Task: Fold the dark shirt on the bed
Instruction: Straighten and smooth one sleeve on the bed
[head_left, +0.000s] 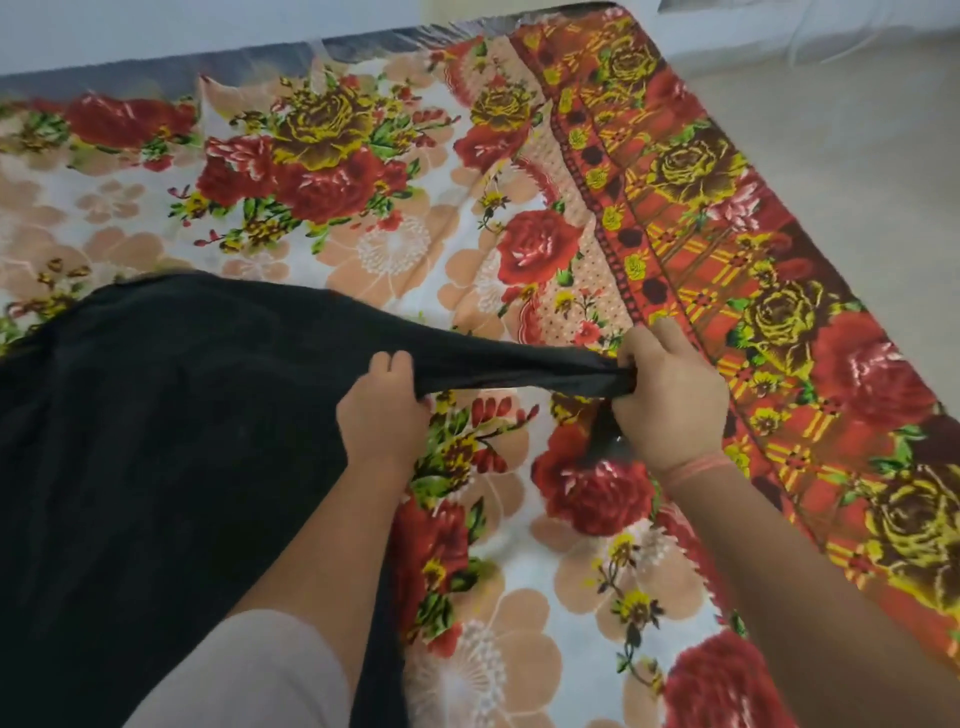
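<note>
One stretched strip of the dark shirt (156, 441) was pinched by left grip (384, 415) and right grip (670, 400) near the right edge of the bed (363, 182).

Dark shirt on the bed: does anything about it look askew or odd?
The dark shirt is not spread flat: one part is stretched into a narrow bunched band between the left hand and the right hand, above the floral bedsheet. No damage shows.

One head-worn view looks forward and down — close over both forearms — across the bed (363, 218) toward its far edge and the wall.
</note>
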